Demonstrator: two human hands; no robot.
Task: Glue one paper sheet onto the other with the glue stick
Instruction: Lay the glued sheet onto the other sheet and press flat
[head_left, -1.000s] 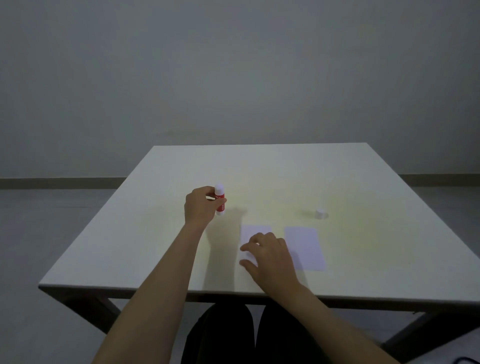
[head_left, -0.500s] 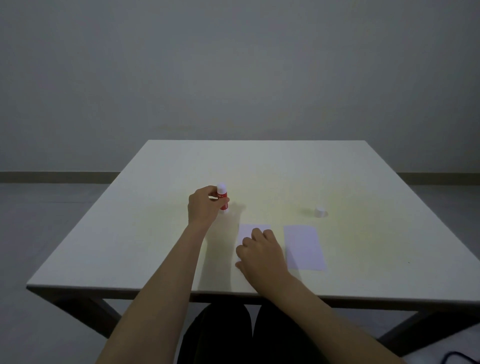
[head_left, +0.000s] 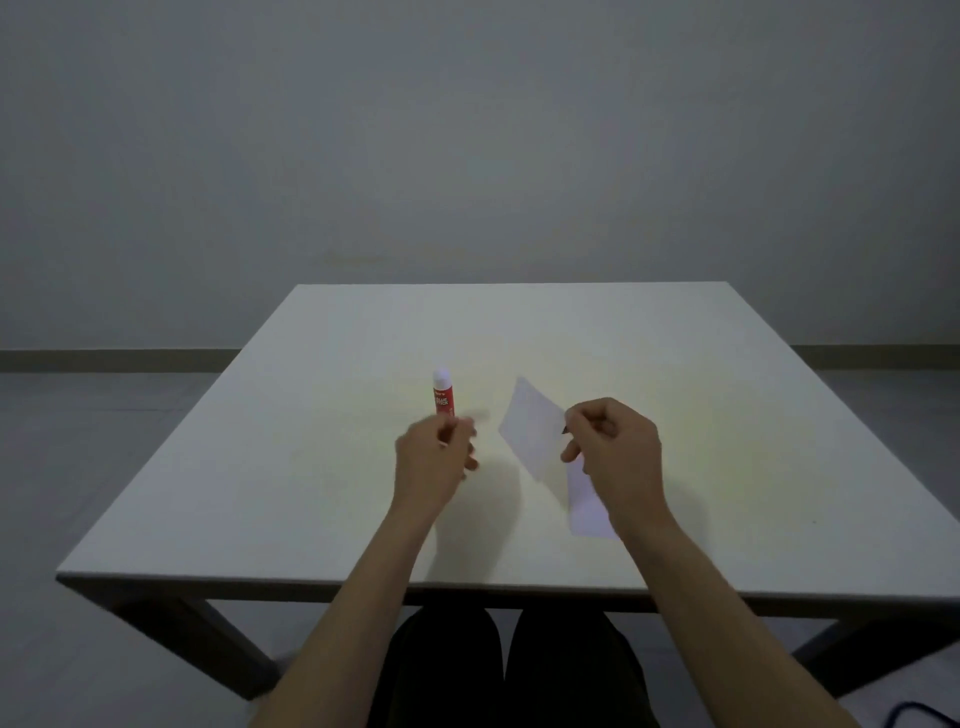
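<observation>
Right now my right hand (head_left: 613, 447) pinches one paper sheet (head_left: 532, 428) by its right edge, lifted off the table (head_left: 260, 493) and tilted. My left hand (head_left: 434, 460) is blurred, near the glue stick (head_left: 443, 395); fingers look loosely curled, but I cannot tell if they grip anything. Glue stick stands upright just beyond the left hand, white tip up, apparently uncapped. Second sheet (head_left: 587, 506) lies flat near the front edge, partly hidden under my right wrist.

Risks, as I judge them:
- Can't tell which face of the lifted sheet carries glue; lay it wrong side down and it won't bond.
- Thin paper held by one edge can droop or fold and stick to itself.
- My wrist hides the lower sheet, so lining up edges is a guess; a skewed landing is hard to fix.
- Left hand close to the stick, so a careless swing tips it over and it rolls off.
</observation>
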